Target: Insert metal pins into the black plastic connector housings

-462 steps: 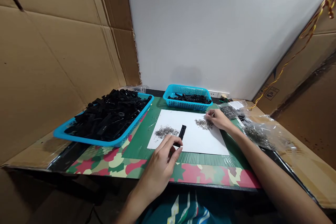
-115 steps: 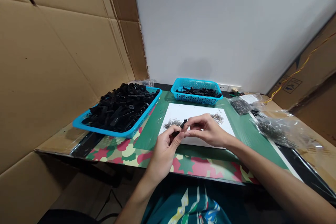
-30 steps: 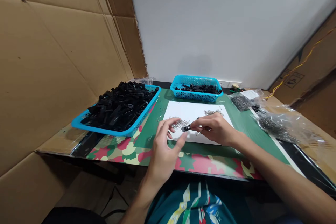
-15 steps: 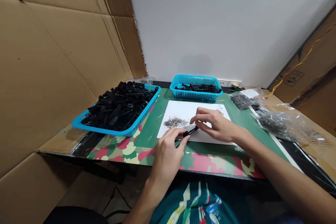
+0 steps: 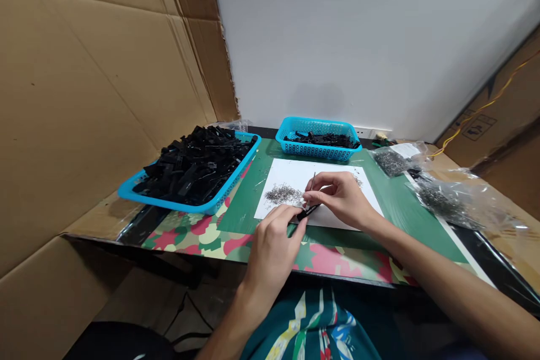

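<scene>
My left hand (image 5: 274, 239) is closed on a small black plastic part (image 5: 306, 213) at the near edge of the white paper sheet (image 5: 291, 171). My right hand (image 5: 340, 199) pinches a thin metal pin (image 5: 313, 180) that stands upright, its lower end at the black part. A pile of small metal springs (image 5: 283, 193) lies on the paper just beyond my left hand. A second small metal pile (image 5: 358, 180) shows behind my right hand, partly hidden by it.
A large blue tray (image 5: 139, 197) heaped with black plastic parts stands at the left. A smaller blue basket (image 5: 317, 149) with several black parts sits at the back. Clear bags of metal pieces (image 5: 447, 199) lie at the right. Cardboard walls enclose both sides.
My right hand has raised the metal pin from flat to upright over the black part. My left hand has stayed on the part at the paper's near edge.
</scene>
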A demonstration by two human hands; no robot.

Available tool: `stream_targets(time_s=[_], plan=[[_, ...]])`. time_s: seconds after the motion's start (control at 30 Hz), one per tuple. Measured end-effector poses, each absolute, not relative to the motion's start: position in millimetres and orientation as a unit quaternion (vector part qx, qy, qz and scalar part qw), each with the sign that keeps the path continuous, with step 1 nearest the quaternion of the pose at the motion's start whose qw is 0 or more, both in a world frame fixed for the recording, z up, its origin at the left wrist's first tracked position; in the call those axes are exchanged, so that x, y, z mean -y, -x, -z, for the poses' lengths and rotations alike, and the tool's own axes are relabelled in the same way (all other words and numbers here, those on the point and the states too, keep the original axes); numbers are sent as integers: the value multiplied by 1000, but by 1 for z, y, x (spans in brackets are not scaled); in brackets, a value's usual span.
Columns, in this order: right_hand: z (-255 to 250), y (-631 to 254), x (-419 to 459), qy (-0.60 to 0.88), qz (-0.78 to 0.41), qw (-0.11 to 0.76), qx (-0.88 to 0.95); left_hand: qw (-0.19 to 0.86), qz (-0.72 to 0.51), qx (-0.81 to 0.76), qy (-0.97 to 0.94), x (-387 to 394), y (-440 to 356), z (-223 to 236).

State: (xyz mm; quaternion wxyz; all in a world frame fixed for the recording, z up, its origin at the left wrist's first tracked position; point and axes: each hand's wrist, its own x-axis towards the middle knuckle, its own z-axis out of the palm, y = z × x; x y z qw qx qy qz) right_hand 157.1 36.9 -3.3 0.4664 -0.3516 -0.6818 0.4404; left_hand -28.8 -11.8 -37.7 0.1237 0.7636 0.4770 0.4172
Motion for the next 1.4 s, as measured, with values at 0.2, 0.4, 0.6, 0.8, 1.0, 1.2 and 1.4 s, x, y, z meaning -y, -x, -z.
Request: stream_targets(time_s=[0.2,0.4,0.6,0.8,1.0,1.2,1.4], plan=[[4,-155,-34,365,-400,454,707,119,-414,-478,-765,12,30,38],[3,-155,-30,364,-321,435,759,118,-406,-479,-769,13,29,36],[10,-153,-26,362,-283,440,772,108,-391,-492,-771,14,30,33],[6,-153,-31,343,-319,477,744,95,-411,-492,-762,13,31,32],[1,-191,-58,379,-308,476,731,75,-468,-454,-755,12,31,30],[2,-210,-72,319,-404,331,791,36,-492,-453,-743,8,33,30],[-5,-210,-76,353,-385,389,759,80,-540,-448,-708,1,31,29]])
